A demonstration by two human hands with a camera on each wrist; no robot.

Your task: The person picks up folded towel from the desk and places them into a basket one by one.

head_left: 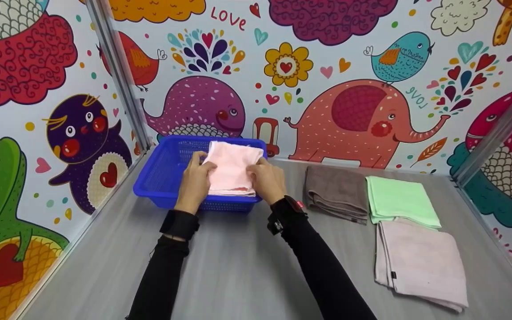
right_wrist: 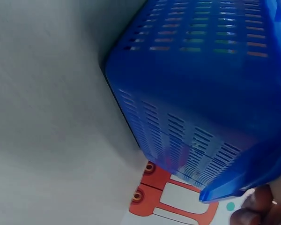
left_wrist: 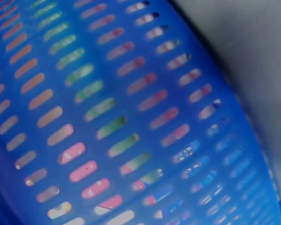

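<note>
A folded pale pink towel [head_left: 234, 168] is held by both hands over the right part of a blue plastic basket [head_left: 158, 178]. My left hand [head_left: 195, 184] pinches its left edge, thumb on top. At the right edge, my right hand [head_left: 268, 180] grips it the same way. Slotted basket wall [left_wrist: 145, 108] fills most of the left wrist view, where the left hand is hardly seen. In the right wrist view the basket's corner [right_wrist: 187, 79] stands close, with blurred fingers [right_wrist: 260, 206] of the right hand at the lower right.
On the grey table [head_left: 238, 266], right of the basket, lie a folded brown towel [head_left: 336, 191], a light green towel [head_left: 402, 201] and a larger pale pink towel [head_left: 420, 262]. Cartoon-printed walls [head_left: 282, 102] rise behind and at both sides, with metal posts at the corners.
</note>
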